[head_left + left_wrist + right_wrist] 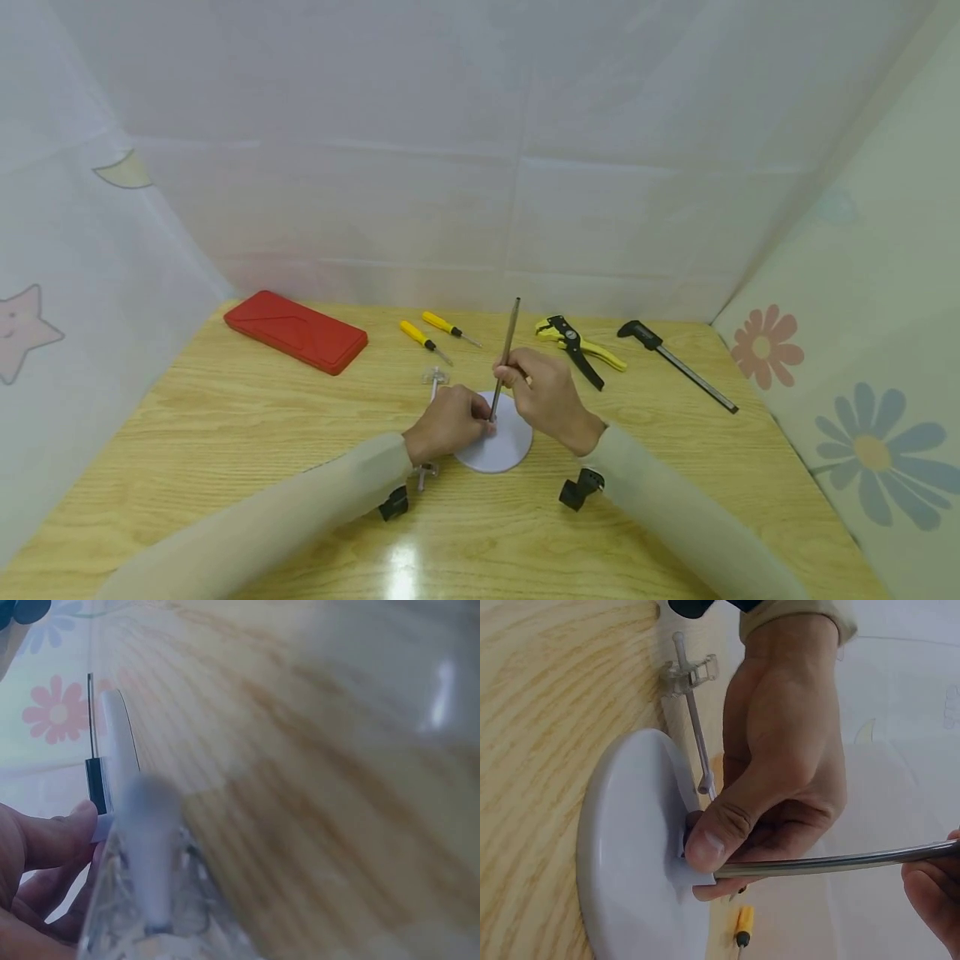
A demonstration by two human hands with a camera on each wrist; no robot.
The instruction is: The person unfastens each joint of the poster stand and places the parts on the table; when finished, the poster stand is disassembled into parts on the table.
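Both hands on a thin metal rod stood upright on a white disc.
Left hand pinches the rod's foot against the disc; right hand grips it mid-shaft. Risk, as I judge it: the tip skids on the smooth disc if the pinch loosens. Contact point hidden behind the left thumb; left wrist view blurred.

Bare wood lies open at six o'clock of the round white plastic disc. Two yellow-handled screwdrivers block twelve o'clock; a clear plastic clamp, seemingly touching the disc, crowds eleven.
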